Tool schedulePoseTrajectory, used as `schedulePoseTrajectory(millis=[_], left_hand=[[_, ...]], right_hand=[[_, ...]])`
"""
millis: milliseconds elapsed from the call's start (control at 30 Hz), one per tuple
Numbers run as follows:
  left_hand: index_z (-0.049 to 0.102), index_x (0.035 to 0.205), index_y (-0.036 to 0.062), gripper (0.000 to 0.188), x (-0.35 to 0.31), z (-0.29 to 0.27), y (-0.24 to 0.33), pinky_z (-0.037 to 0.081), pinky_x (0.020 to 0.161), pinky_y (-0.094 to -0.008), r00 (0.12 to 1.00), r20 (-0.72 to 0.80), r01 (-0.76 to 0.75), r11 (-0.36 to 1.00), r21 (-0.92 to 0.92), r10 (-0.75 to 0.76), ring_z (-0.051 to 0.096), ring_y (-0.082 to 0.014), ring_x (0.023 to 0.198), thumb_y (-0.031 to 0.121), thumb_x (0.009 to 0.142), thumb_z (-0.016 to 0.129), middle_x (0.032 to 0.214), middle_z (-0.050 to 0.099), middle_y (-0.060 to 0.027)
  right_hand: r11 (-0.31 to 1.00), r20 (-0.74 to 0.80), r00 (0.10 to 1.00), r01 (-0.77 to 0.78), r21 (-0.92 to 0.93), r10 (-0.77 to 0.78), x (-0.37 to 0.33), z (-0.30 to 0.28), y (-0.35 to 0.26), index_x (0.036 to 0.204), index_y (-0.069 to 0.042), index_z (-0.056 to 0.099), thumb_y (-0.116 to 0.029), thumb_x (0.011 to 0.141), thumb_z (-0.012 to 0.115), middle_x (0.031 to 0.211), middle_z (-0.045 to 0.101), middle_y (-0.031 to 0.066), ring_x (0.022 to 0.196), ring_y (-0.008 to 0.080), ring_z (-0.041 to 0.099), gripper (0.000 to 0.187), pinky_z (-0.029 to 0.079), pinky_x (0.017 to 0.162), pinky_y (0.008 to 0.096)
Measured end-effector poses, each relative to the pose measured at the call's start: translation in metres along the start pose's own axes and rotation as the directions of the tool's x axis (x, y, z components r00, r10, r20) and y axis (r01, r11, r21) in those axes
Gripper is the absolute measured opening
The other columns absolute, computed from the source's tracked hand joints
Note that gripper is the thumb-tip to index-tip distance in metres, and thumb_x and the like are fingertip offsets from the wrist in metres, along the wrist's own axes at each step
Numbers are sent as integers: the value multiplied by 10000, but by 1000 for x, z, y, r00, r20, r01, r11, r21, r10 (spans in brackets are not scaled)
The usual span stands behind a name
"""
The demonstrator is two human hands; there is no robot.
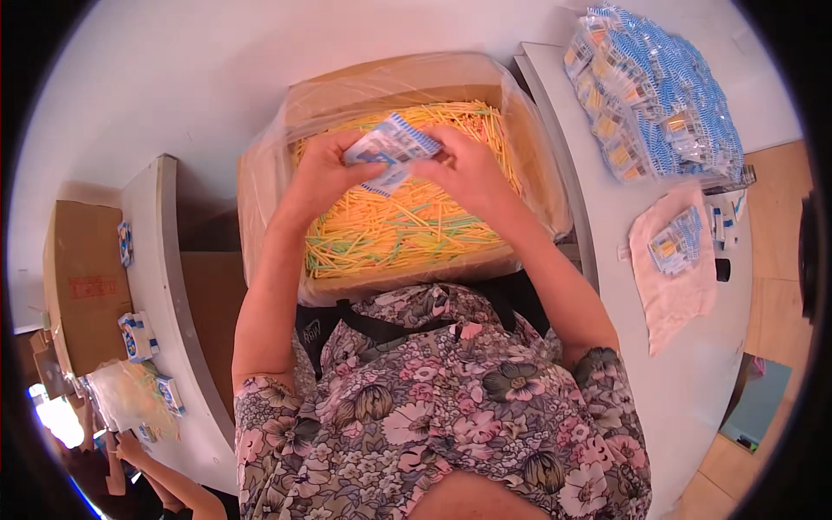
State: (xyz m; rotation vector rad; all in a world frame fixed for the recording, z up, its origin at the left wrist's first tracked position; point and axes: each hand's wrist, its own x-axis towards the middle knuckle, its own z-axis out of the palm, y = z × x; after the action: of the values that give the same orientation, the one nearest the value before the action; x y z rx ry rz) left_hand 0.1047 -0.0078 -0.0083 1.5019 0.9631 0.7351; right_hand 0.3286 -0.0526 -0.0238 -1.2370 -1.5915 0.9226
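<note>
Between my two hands is a small clear plastic packet point(394, 146) with blue-striped edges. My left hand point(334, 169) pinches its left side, and my right hand point(464, 169) grips its right side. Both hands are closed on it, above a cardboard box point(394, 78) lined with clear plastic. Loose thin sticks point(399, 230), mostly yellow and orange with some green, fill the box. I cannot make out what the packet holds.
On the right table point(624, 303) stands a large heap of similar blue-striped packets point(659, 95). A pink cloth point(667, 303) lies nearer, with one packet point(678, 241) on it. At the left, another table point(178, 364) bears a cardboard box point(91, 277); a co-worker's arm point(165, 472) shows below.
</note>
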Motion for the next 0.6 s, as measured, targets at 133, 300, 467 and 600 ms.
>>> schedulePoseTrajectory(millis=[133,300,467,600], left_hand=[[686,1005,-24,194,8,3,-10,484,680,-231,998,33,-48,999,-16,48,580,-41,748,107,865,655,853,675,9],[694,954,-35,205,-3,-14,-25,472,636,-258,995,-80,-47,991,127,58,592,-63,722,148,886,631,782,679,0],[676,943,-16,167,-19,-44,-16,483,631,-363,977,-187,79,638,766,104,646,-268,698,106,854,606,780,688,-104],[638,1034,26,206,-21,-38,-14,481,657,-392,895,-110,11,226,974,433,618,-322,760,69,835,601,892,650,-160]], right_hand=[[989,210,978,22,-149,10,32,3,5,1010,-10,651,-151,842,663,791,611,24,688,105,543,219,457,622,267],[998,284,958,51,-21,-43,42,11,9,925,5,637,-152,850,657,751,598,7,650,96,534,175,439,590,257],[815,411,902,137,-563,133,35,-1,36,895,0,619,-102,764,671,801,620,89,770,245,609,174,487,672,339],[631,491,867,427,-648,-82,4,-9,51,892,7,608,-95,725,664,895,606,146,852,325,602,203,502,742,419]])
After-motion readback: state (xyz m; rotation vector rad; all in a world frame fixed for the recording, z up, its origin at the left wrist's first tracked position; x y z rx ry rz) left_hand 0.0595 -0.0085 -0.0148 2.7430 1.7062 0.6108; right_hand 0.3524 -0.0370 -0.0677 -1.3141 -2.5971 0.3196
